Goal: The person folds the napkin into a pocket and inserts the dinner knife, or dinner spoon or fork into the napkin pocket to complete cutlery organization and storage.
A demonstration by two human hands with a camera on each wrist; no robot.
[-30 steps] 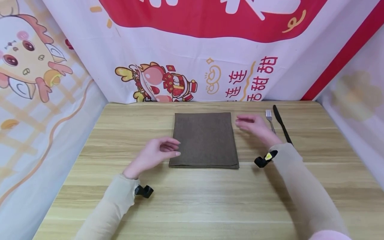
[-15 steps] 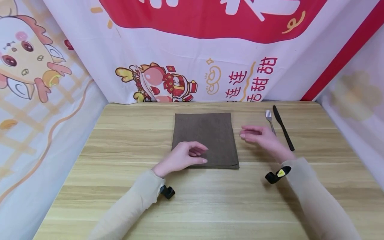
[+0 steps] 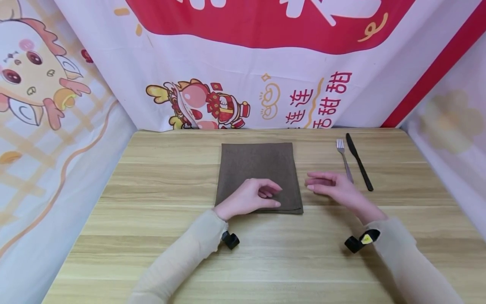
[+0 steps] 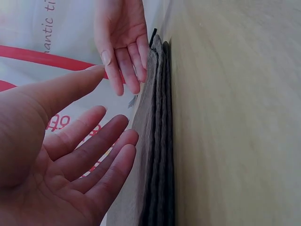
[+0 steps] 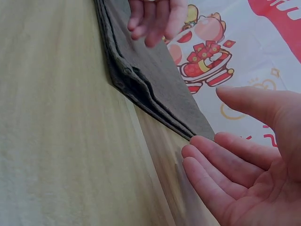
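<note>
A dark brown cloth (image 3: 258, 162), folded into a square of several layers, lies flat on the wooden table. Over its front part hovers my left hand (image 3: 252, 196), fingers loosely bent and holding nothing. Just right of the cloth my right hand (image 3: 334, 188) is held above the table, thumb and fingers apart with nothing between them. The layered edge of the cloth (image 4: 157, 141) stands out in the left wrist view, beside the relaxed left fingers (image 4: 101, 160). In the right wrist view, a cloth corner (image 5: 200, 127) appears near the right fingertips (image 5: 190, 148).
A fork (image 3: 343, 158) and a black knife (image 3: 358, 160) lie side by side at the table's back right. A printed curtain (image 3: 243, 63) hangs along the table's back edge, with more fabric on both sides. Each wrist carries a small black camera (image 3: 230, 240).
My left hand has moved right, from the cloth's left edge to over its front. My right hand has drawn back toward me and slightly right. The cloth, fork and knife stay put.
</note>
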